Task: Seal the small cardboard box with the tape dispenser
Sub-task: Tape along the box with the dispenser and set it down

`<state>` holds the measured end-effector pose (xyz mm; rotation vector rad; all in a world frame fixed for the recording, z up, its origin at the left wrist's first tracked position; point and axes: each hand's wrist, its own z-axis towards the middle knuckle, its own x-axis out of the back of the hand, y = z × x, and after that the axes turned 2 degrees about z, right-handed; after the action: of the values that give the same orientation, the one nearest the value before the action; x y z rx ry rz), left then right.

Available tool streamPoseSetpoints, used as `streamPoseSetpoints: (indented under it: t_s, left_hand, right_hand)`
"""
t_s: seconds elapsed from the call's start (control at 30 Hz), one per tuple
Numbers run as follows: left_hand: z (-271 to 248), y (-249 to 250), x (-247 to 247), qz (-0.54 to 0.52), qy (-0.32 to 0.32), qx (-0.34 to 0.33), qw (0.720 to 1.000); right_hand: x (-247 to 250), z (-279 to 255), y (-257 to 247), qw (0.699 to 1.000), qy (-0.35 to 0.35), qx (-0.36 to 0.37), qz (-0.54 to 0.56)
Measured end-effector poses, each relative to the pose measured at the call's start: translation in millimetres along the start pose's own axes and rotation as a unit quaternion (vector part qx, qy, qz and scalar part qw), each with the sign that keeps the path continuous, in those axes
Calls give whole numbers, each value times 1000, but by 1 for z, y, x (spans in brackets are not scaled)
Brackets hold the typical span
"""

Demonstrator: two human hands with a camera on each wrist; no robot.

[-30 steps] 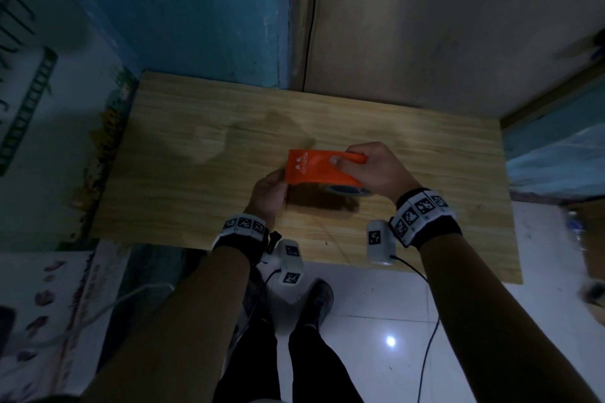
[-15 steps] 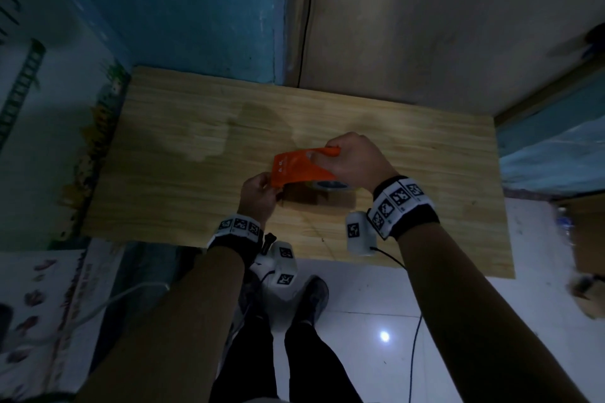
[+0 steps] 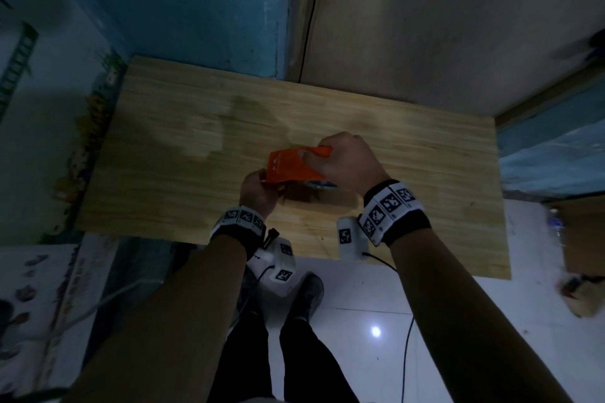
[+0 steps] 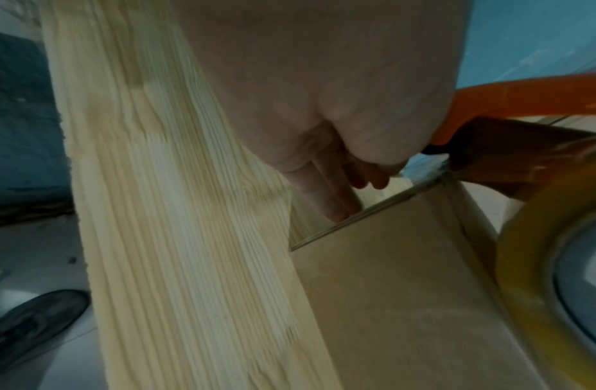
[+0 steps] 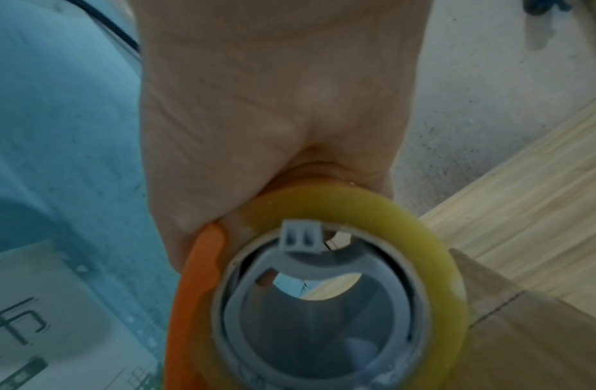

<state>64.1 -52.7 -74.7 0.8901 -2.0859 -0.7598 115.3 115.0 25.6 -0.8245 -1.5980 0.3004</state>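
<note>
The orange tape dispenser (image 3: 291,165) with its yellowish tape roll (image 5: 423,232) hangs tilted over the small cardboard box (image 3: 340,201), hiding most of it. My right hand (image 3: 347,160) grips the dispenser from above, fingers curled round its frame (image 5: 196,277). My left hand (image 3: 257,191) is at the box's left end. Its fingers (image 4: 323,190) lie straight against the end face of the box (image 4: 407,303), just under the dispenser's orange nose (image 4: 523,92). The left thumb is hidden.
The box sits near the front middle of a light wooden tabletop (image 3: 183,173). A blue wall and a beige panel close the back. My legs and shoes (image 3: 304,298) stand on white tiles below the table's front edge. A cable (image 3: 406,337) trails from the right wrist.
My right hand has tipped the dispenser, so its left end now dips toward the box's left end beside my left hand. The left hand has stayed at that end.
</note>
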Motion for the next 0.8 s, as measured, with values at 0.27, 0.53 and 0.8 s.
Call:
streamPoseSetpoints:
  t_s: [0.27,0.53,0.8]
  left_hand:
    - [4,-9,-9,-147,-52,40,987]
    - [5,-1,-6,-128,-67,49,988]
    - [-4,-7,-17,-122,-45,56,990]
  right_hand:
    - [2,0,-1,1000,-16,1,-5]
    - [-1,-2,-3,999,-6,12,-40]
    - [-6,-5,-1,997,11,21,-71]
